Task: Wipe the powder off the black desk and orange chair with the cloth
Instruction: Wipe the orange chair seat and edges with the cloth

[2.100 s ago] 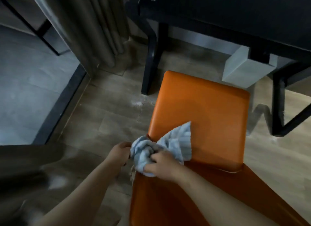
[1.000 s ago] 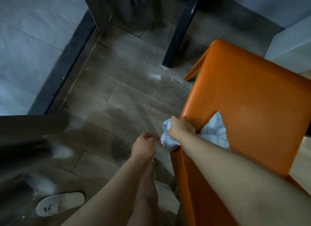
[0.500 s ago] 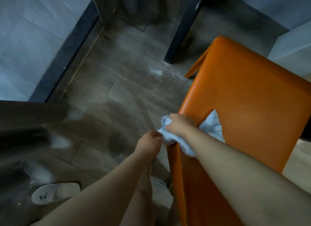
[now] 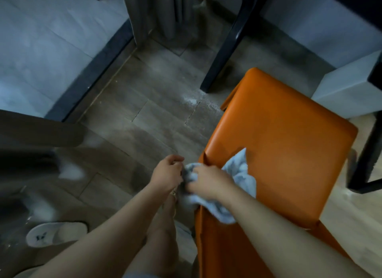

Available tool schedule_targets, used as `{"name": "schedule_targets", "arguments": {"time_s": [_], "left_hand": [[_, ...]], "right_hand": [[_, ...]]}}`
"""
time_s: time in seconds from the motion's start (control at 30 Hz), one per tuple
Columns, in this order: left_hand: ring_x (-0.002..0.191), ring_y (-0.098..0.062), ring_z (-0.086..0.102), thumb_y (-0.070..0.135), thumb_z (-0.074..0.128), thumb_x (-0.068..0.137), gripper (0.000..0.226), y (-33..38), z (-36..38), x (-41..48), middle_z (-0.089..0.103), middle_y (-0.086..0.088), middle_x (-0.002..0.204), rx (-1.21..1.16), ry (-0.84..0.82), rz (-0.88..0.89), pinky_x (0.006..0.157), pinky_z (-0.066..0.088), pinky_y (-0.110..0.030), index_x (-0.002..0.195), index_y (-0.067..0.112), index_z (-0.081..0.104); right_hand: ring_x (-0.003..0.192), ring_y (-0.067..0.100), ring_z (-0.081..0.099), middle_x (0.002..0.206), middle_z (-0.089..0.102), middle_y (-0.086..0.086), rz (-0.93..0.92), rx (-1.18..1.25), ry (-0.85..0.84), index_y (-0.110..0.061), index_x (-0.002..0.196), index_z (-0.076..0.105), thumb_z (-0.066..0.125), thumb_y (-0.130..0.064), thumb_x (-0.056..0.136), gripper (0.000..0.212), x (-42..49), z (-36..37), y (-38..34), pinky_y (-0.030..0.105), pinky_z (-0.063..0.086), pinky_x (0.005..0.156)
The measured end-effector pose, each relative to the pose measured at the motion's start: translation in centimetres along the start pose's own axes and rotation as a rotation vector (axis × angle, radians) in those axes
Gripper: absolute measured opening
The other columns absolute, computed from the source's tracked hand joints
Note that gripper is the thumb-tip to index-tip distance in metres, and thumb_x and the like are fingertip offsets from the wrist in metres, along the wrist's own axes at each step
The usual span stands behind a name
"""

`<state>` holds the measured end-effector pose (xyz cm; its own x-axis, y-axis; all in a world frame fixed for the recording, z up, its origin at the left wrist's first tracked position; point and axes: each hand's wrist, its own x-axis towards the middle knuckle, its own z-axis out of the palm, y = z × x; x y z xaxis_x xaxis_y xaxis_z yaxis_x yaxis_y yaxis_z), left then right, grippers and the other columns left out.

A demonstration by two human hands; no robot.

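The orange chair (image 4: 285,137) stands on the right with its seat facing me. A light blue cloth (image 4: 239,176) lies bunched at the seat's near left edge and hangs over it. My right hand (image 4: 208,180) grips the cloth at that edge. My left hand (image 4: 167,173) hovers just left of the chair with curled fingers, level with the cloth; whether it pinches the cloth is unclear. A leg of the black desk (image 4: 225,44) rises at the top right.
White powder (image 4: 192,101) lies scattered on the wooden floor by the desk leg. A white box (image 4: 347,85) sits behind the chair. Grey curtains (image 4: 161,13) hang at the top. A white slipper (image 4: 55,233) lies at the lower left, beside my leg.
The view has tilted up and back, showing more of the seat. My right hand stays on the cloth at the seat's left edge, and my left hand has closed in beside it.
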<state>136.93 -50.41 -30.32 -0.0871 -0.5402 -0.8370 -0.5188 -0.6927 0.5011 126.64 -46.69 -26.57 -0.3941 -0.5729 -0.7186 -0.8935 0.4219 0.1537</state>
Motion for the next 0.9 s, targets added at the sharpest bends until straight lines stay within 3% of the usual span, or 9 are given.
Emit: {"name": "schedule_targets", "arguments": {"time_s": [0.1, 0.17, 0.2, 0.33, 0.4, 0.5, 0.57, 0.7, 0.9], "left_hand": [[0.081, -0.025, 0.059, 0.006, 0.052, 0.087, 0.021, 0.0, 0.0, -1.7, 0.063, -0.007, 0.080, -0.005, 0.003, 0.004, 0.084, 0.050, -0.040, 0.102, 0.014, 0.064], [0.091, -0.026, 0.061, 0.009, 0.055, 0.086, 0.018, 0.1, 0.3, -2.6, 0.066, -0.010, 0.091, 0.025, -0.016, 0.027, 0.091, 0.050, -0.041, 0.098, 0.017, 0.064], [0.097, -0.026, 0.061, 0.011, 0.056, 0.086, 0.016, 0.2, 0.5, -3.0, 0.067, -0.011, 0.098, 0.054, -0.029, 0.052, 0.094, 0.048, -0.041, 0.099, 0.019, 0.064], [0.104, -0.027, 0.059, 0.015, 0.052, 0.090, 0.016, 0.3, 0.5, -4.0, 0.065, -0.012, 0.106, 0.056, -0.003, 0.087, 0.095, 0.047, -0.042, 0.101, 0.019, 0.063], [0.099, -0.028, 0.061, 0.012, 0.052, 0.090, 0.017, 0.0, 0.1, -4.8, 0.066, -0.014, 0.103, 0.015, -0.002, 0.088, 0.093, 0.048, -0.041, 0.102, 0.015, 0.063], [0.077, -0.020, 0.059, 0.004, 0.052, 0.090, 0.021, -0.1, -0.3, -5.7, 0.064, -0.012, 0.087, -0.099, -0.041, 0.081, 0.076, 0.050, -0.031, 0.108, 0.005, 0.062], [0.073, -0.017, 0.057, 0.001, 0.050, 0.090, 0.019, 0.1, -0.6, -6.2, 0.062, -0.009, 0.082, -0.185, -0.044, 0.062, 0.066, 0.050, -0.025, 0.104, 0.007, 0.062], [0.078, -0.016, 0.058, 0.009, 0.046, 0.094, 0.020, 0.5, -1.1, -6.8, 0.061, -0.005, 0.088, -0.111, -0.050, 0.052, 0.061, 0.047, -0.025, 0.105, 0.015, 0.062], [0.075, -0.020, 0.056, 0.005, 0.049, 0.091, 0.019, 1.1, -2.1, -6.8, 0.061, -0.007, 0.080, -0.109, -0.035, 0.042, 0.064, 0.045, -0.030, 0.104, 0.012, 0.061]], "right_hand": [[0.049, 0.010, 0.053, 0.060, 0.049, -0.018, -0.161, 0.101, -0.046, -0.033, 0.065, 0.047, 0.059, -0.068, 0.069, 0.037, -5.2, -1.5, 1.5, 0.014, 0.029, 0.046], [0.082, 0.019, 0.062, 0.087, 0.062, -0.008, -0.407, 0.198, -0.135, -0.031, 0.083, 0.058, 0.046, -0.054, 0.083, 0.026, -3.6, -0.4, 1.4, 0.025, 0.037, 0.068], [0.100, 0.026, 0.060, 0.105, 0.064, 0.000, -0.376, 0.308, -0.236, -0.028, 0.098, 0.061, 0.043, -0.045, 0.087, 0.027, -2.3, -0.7, 1.5, 0.031, 0.040, 0.078], [0.118, 0.029, 0.052, 0.127, 0.057, 0.009, -0.357, 0.198, -0.208, -0.017, 0.124, 0.055, 0.045, -0.037, 0.089, 0.041, -1.7, -1.6, 0.3, 0.037, 0.041, 0.096], [0.108, 0.030, 0.055, 0.112, 0.060, 0.008, -0.493, 0.150, -0.214, -0.022, 0.114, 0.057, 0.038, -0.047, 0.081, 0.046, -4.7, -1.7, 1.0, 0.042, 0.044, 0.087], [0.060, 0.020, 0.044, 0.066, 0.044, -0.009, -0.567, 0.235, -0.101, -0.028, 0.083, 0.049, 0.039, -0.054, 0.078, 0.028, -9.7, -1.8, 3.1, 0.032, 0.032, 0.048], [0.062, 0.019, 0.046, 0.067, 0.046, -0.009, -0.547, 0.227, -0.090, -0.027, 0.081, 0.049, 0.041, -0.052, 0.081, 0.026, -9.6, -1.7, 2.6, 0.033, 0.035, 0.052], [0.111, 0.028, 0.056, 0.118, 0.062, 0.008, -0.276, 0.297, -0.252, -0.017, 0.110, 0.060, 0.039, -0.034, 0.096, 0.030, -4.3, -2.3, 0.6, 0.039, 0.043, 0.093], [0.072, 0.018, 0.050, 0.067, 0.045, -0.009, -0.485, 0.266, -0.168, -0.024, 0.082, 0.053, 0.045, -0.047, 0.087, 0.025, -10.4, -3.2, 2.6, 0.030, 0.032, 0.059]]}}
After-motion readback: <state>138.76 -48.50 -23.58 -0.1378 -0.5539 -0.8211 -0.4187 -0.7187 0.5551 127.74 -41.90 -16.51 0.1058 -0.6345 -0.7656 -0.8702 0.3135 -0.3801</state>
